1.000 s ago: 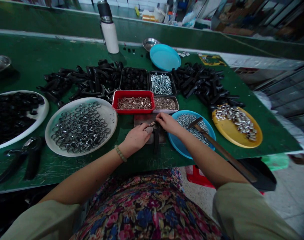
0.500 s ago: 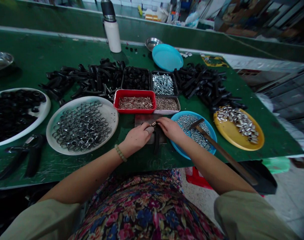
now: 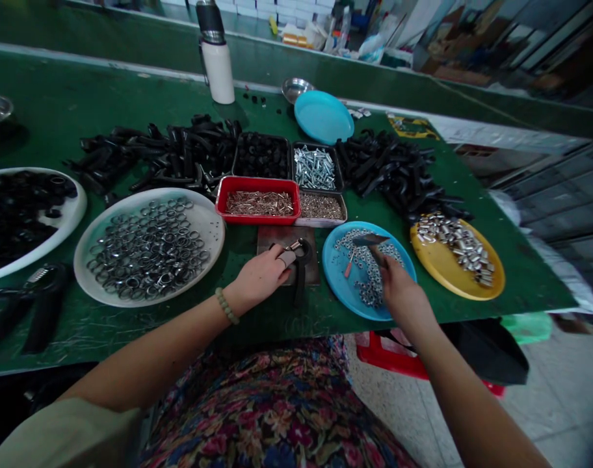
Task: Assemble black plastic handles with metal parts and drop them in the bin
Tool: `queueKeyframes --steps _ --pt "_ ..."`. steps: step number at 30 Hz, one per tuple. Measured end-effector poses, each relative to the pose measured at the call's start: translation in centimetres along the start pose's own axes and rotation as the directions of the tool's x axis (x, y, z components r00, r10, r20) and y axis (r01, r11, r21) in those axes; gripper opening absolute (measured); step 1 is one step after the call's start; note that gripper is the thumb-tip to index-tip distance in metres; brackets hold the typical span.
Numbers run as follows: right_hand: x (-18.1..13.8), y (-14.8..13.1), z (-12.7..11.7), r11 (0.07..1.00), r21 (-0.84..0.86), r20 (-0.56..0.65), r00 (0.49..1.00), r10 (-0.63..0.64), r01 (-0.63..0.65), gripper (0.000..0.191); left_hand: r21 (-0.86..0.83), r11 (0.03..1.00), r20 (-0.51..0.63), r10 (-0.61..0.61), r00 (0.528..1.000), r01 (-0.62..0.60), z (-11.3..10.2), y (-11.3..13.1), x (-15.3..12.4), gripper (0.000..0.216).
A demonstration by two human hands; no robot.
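My left hand (image 3: 261, 276), with a ring and a green bead bracelet, is closed on a black handle part (image 3: 300, 281). A small shiny metal piece, perhaps a spring (image 3: 294, 245), shows at its upper end, by my fingertips. The part lies over a flat metal plate (image 3: 313, 263) on the bench. My right hand (image 3: 404, 296) is wrapped around the handle of a hammer, close under its head (image 3: 369, 240). The hammer is above a blue tray (image 3: 333, 286) of small metal nuts, where a thin tool with a reddish handle (image 3: 348, 268) also lies.
Behind the plate stand a red tray (image 3: 220, 203) of copper-coloured pins and a black tray of screws (image 3: 314, 169). A white tray of metal rings (image 3: 145, 250) is at left, a yellow tray of metal sleeves (image 3: 443, 279) at right. Black handle piles (image 3: 389, 166) lie behind.
My right hand has left the black part and moved right to the hammer, gripping its handle. The hammer has shifted from under my forearm. My left hand stays on the part.
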State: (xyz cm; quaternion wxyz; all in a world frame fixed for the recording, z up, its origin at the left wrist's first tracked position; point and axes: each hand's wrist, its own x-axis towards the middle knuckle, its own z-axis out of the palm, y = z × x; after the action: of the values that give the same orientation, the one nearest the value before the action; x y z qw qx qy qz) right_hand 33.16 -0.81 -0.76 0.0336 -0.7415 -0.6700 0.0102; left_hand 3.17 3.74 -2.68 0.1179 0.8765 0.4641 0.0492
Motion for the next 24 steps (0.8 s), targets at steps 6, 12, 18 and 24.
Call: queueKeyframes --steps 6,12,18,24 --pt "1.6 -8.3 -2.8 0.879 0.396 0.002 0.957 -0.289 0.265 0.046 -0.030 0.999 -0.002 -0.024 1.000 0.024 0.1 0.0 -0.1 0.027" --pt "2.3 -9.1 -2.5 0.908 0.348 0.102 0.953 -0.286 0.235 0.045 -0.075 0.997 0.012 -0.033 0.999 0.034 0.6 -0.3 0.2 0.025" --pt "1.9 -9.4 -2.5 0.909 0.347 0.116 0.952 -0.284 0.230 0.043 -0.107 0.993 -0.011 -0.060 0.998 0.058 0.7 -0.2 -0.3 0.027" --pt "-0.3 -9.7 -2.0 0.888 0.375 0.022 0.955 -0.295 0.266 0.044 -0.186 0.979 -0.372 -0.148 0.916 0.083 -4.2 -3.4 4.2 0.040"
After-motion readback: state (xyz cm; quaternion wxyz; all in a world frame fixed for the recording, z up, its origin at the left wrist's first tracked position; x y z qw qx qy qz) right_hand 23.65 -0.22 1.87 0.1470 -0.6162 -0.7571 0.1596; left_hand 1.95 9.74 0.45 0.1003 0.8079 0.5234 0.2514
